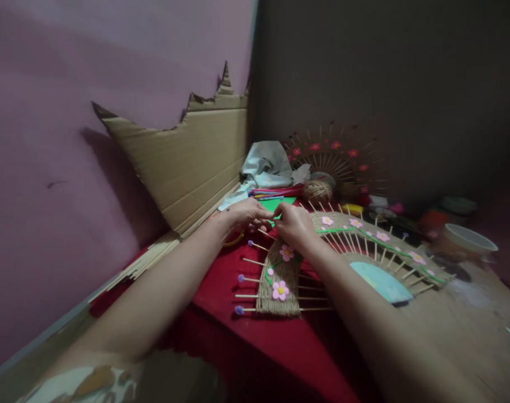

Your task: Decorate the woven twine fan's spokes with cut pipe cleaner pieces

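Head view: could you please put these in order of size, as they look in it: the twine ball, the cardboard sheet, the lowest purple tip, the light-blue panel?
Largest to smallest:
1. cardboard sheet
2. light-blue panel
3. twine ball
4. lowest purple tip

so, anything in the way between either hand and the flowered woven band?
Left hand: yes, stick ends, some tipped with purple balls, jut toward that side from the outer edge of the woven band. Right hand: nothing visible in between; it overlaps the band in view, contact unclear.
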Demonstrator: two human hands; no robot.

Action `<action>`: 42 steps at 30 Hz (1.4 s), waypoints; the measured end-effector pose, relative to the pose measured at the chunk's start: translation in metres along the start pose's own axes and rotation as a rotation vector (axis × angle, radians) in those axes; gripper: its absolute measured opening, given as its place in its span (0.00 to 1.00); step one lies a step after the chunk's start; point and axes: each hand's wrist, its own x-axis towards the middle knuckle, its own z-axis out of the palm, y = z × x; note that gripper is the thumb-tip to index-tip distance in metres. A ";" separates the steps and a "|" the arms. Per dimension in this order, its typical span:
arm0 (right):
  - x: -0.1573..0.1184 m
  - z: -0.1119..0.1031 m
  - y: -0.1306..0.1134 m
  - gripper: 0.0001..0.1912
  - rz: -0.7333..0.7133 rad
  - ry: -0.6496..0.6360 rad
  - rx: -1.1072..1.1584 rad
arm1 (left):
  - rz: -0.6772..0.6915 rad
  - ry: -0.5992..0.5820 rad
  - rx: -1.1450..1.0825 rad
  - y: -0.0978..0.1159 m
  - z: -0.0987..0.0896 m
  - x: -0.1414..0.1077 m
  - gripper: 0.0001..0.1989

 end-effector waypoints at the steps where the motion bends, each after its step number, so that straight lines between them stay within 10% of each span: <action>1: 0.000 0.001 0.000 0.11 0.002 -0.003 -0.004 | 0.004 -0.004 0.000 -0.001 -0.001 0.000 0.16; 42: 0.000 0.013 -0.006 0.13 0.021 -0.120 -0.084 | -0.035 0.019 0.243 -0.015 0.003 0.012 0.14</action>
